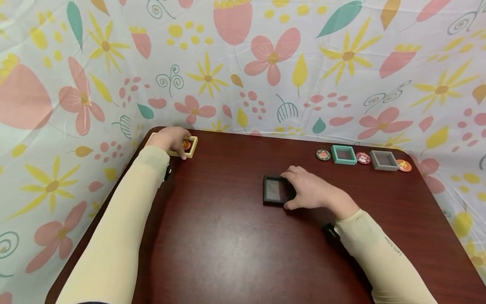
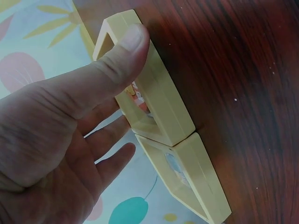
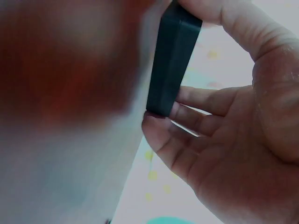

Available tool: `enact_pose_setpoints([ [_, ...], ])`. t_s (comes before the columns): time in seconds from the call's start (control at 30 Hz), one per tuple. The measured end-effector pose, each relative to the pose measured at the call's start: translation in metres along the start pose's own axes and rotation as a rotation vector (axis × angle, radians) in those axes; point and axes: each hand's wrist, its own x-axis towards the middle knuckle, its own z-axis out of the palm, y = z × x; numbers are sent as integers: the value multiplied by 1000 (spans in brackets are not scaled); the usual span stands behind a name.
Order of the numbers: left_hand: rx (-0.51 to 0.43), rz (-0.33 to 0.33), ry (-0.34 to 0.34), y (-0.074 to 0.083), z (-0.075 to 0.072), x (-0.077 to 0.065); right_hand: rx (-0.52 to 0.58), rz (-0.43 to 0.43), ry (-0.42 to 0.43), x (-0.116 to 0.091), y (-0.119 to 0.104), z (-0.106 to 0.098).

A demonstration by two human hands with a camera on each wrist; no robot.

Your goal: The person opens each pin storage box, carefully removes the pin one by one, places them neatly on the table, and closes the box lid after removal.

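Observation:
At the table's back left corner my left hand [image 1: 169, 137] grips a shallow cream square frame [image 1: 193, 147], thumb on its near side. An orange round chip [image 1: 186, 145] shows inside that frame. In the left wrist view a second cream frame [image 2: 205, 182] stands end to end with the gripped frame [image 2: 166, 95], a round piece inside it. Near the middle of the table my right hand [image 1: 309, 188] holds a black square frame [image 1: 276, 191] by its right side. The right wrist view shows the black frame's edge [image 3: 173, 60] between thumb and fingers.
Along the back right of the dark wooden table [image 1: 220, 236] lie a dark patterned chip [image 1: 323, 155], a teal frame [image 1: 344, 155], a red chip [image 1: 363, 158], a grey frame [image 1: 384, 161] and an orange chip [image 1: 404, 165]. A flower-patterned curtain [image 1: 235, 76] hangs behind the table.

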Motion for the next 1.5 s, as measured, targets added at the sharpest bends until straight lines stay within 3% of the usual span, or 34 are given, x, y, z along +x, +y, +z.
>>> enact_pose_setpoints([
  [0.4, 16, -4, -4, 3, -2, -2, 38, 226, -3, 33, 82, -47],
  [0.73, 20, -13, -17, 7, -4, -3, 23, 262, -65, 55, 122, -56],
  [1.17, 31, -13, -18, 6, -4, -3, -8, 235, -108, 66, 135, -62],
  [1.5, 24, -14, -38, 7, -5, -4, -41, 268, -146, 68, 135, -61],
])
